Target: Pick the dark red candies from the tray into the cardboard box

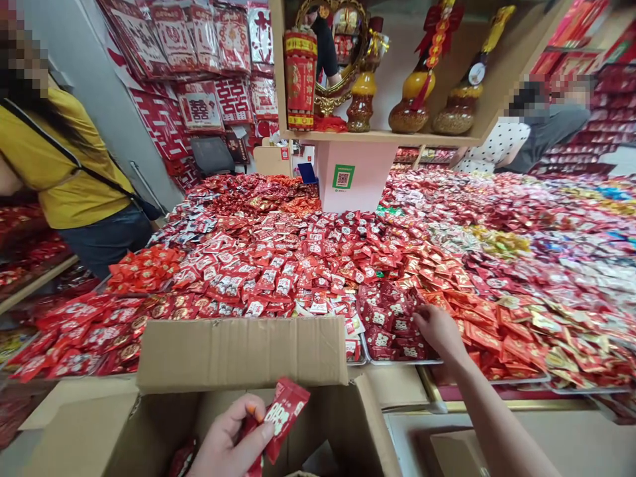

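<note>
Counter (541, 403): across the middle of the frame, heaped with packets; a careless reach could slide neighbouring kinds together, since the piles crowd one another. The far right is smeared by blur.
Cardboard box (243, 354): lower middle, flaps spread. Its raised back flap stands between the left hand and the piles and could snag a sleeve or wrist. The bottom edge of the frame cuts it off; its inside is mostly shadow.
Right hand (444, 333): right of centre, fingers curled down at the dark-red packets (387, 311). Orange-red packets (484, 336) lie close by, so a wrong one could be picked up. Fingertips are partly hidden; I cannot tell whether they grip anything.
Left hand (238, 434): lower middle, over the box, thumb and fingers closed.
Red packet (287, 414): pinched there by one end, so it could slip; more red wrapping shows beneath, the count unclear.
</note>
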`<state>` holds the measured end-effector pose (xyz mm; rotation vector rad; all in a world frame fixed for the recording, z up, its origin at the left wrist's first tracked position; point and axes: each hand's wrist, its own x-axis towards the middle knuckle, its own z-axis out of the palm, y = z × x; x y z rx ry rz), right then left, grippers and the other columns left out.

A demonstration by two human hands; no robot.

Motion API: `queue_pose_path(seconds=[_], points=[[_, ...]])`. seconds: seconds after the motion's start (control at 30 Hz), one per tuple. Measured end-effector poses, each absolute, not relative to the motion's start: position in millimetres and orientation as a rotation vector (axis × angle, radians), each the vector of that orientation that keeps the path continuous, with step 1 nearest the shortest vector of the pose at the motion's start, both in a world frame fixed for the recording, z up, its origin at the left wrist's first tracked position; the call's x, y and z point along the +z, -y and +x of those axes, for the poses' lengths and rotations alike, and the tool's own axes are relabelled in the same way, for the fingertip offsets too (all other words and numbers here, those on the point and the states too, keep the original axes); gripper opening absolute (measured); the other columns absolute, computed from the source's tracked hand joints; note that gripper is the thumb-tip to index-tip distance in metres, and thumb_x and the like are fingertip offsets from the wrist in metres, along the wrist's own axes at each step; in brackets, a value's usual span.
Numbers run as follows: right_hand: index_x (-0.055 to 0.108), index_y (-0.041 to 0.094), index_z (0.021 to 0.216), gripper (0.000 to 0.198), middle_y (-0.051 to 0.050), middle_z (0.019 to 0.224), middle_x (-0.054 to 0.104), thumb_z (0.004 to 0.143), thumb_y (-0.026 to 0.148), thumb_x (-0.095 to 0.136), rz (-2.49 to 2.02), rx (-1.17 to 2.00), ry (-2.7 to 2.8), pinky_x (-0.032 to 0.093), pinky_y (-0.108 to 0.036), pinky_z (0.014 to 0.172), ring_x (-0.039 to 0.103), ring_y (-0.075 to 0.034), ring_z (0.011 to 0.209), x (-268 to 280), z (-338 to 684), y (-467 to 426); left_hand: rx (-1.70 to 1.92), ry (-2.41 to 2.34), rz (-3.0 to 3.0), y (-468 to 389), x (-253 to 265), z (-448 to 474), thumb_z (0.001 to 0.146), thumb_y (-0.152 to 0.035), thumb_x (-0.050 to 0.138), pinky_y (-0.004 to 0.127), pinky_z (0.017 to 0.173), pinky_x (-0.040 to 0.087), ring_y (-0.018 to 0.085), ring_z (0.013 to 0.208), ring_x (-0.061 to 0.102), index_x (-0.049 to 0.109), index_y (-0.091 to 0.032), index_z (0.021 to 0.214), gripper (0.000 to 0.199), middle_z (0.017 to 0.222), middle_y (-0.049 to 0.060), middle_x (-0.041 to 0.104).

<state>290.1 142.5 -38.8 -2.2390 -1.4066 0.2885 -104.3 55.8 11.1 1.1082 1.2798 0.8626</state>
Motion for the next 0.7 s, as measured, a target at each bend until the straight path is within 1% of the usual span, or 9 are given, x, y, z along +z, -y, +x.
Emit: queue_pose_path(seconds=[0.07, 0.2, 0.27, 0.33, 0.4, 0.47, 0.53, 0.6, 0.7], points=[[0.062, 0.015, 0.086, 0.026, -0.012, 0.086, 0.066, 0.075, 0.036, 0.050, -2.089, 0.438, 1.394, 0.044, -0.031, 0.065, 0.060, -0.024, 0.078, -24.8, 261.4, -126.9, 0.851, -1.234, 1.134, -56.9, 21.4, -98.1, 0.067, -0.029, 0.064, 0.020, 0.052, 0.036, 0.011, 0.054, 0.039, 0.050, -0.021, 0.062, 0.017, 0.057, -0.007, 0.046], [0.059, 0.019, 0.089, 0.032, -0.003, 0.069, 0.063, 0.077, 0.047, 0.051, -1.503, 1.180, 1.410, 0.044, -0.024, 0.049, 0.057, -0.016, 0.061, 8.4, 174.8, -79.2, 0.762, -1.175, 1.302, -59.8, 35.9, -85.1, 0.067, -0.019, 0.059, 0.021, 0.057, 0.036, 0.012, 0.059, 0.040, 0.048, -0.021, 0.064, 0.012, 0.062, -0.006, 0.046], [0.059, 0.019, 0.092, 0.032, -0.003, 0.073, 0.064, 0.077, 0.047, 0.052, -1.331, 1.336, 1.452, 0.045, -0.023, 0.050, 0.058, -0.015, 0.063, 17.3, 142.9, -64.0, 0.707, -1.166, 1.375, -60.9, 39.0, -81.5, 0.068, -0.018, 0.057, 0.021, 0.057, 0.035, 0.012, 0.060, 0.041, 0.046, -0.021, 0.064, 0.012, 0.063, -0.006, 0.046], [0.060, 0.018, 0.088, 0.030, -0.004, 0.075, 0.065, 0.078, 0.045, 0.052, -1.338, 1.204, 1.534, 0.047, -0.025, 0.058, 0.059, -0.016, 0.066, 14.8, 137.2, -66.2, 0.665, -1.186, 1.423, -62.2, 38.3, -83.5, 0.070, -0.018, 0.055, 0.021, 0.057, 0.035, 0.012, 0.059, 0.042, 0.046, -0.021, 0.063, 0.012, 0.062, -0.006, 0.045], [0.062, 0.018, 0.083, 0.029, -0.006, 0.077, 0.066, 0.079, 0.044, 0.049, -1.596, 0.841, 1.523, 0.047, -0.028, 0.066, 0.060, -0.018, 0.070, 2.6, 160.8, -84.3, 0.670, -1.216, 1.459, -64.5, 32.6, -92.0, 0.071, -0.019, 0.055, 0.022, 0.058, 0.035, 0.012, 0.059, 0.043, 0.047, -0.021, 0.062, 0.012, 0.063, -0.006, 0.045], [0.061, 0.016, 0.089, 0.031, -0.011, 0.086, 0.066, 0.078, 0.042, 0.047, -1.974, 0.426, 1.325, 0.046, -0.031, 0.071, 0.060, -0.021, 0.078, -14.3, 202.2, -109.7, 0.710, -1.224, 1.457, -67.1, 22.8, -104.4, 0.070, -0.020, 0.058, 0.022, 0.061, 0.036, 0.013, 0.062, 0.046, 0.049, -0.021, 0.061, 0.013, 0.065, -0.005, 0.047], [0.058, 0.010, 0.099, 0.037, -0.018, 0.095, 0.064, 0.075, 0.037, 0.052, -2.114, 0.314, 1.231, 0.043, -0.037, 0.076, 0.058, -0.028, 0.088, -31.7, 242.4, -133.4, 0.740, -1.214, 1.372, -68.3, 11.9, -115.6, 0.069, -0.023, 0.061, 0.026, 0.070, 0.038, 0.017, 0.076, 0.053, 0.051, -0.021, 0.058, 0.015, 0.077, -0.001, 0.056], [0.055, 0.007, 0.106, 0.042, -0.021, 0.099, 0.062, 0.072, 0.033, 0.055, -2.158, 0.307, 1.209, 0.041, -0.039, 0.078, 0.056, -0.031, 0.093, -46.6, 267.8, -150.2, 0.744, -1.212, 1.215, -66.7, 3.3, -122.0, 0.066, -0.027, 0.065, 0.029, 0.077, 0.038, 0.023, 0.090, 0.054, 0.052, -0.020, 0.056, 0.018, 0.090, 0.003, 0.062], [0.055, 0.010, 0.106, 0.040, -0.018, 0.100, 0.063, 0.070, 0.027, 0.056, -2.160, 0.351, 1.200, 0.042, -0.036, 0.078, 0.058, -0.028, 0.093, -61.0, 277.6, -162.6, 0.748, -1.138, 0.956, -59.7, -2.7, -121.0, 0.059, -0.034, 0.072, 0.028, 0.069, 0.039, 0.021, 0.080, 0.056, 0.051, -0.020, 0.056, 0.025, 0.088, 0.003, 0.066]])
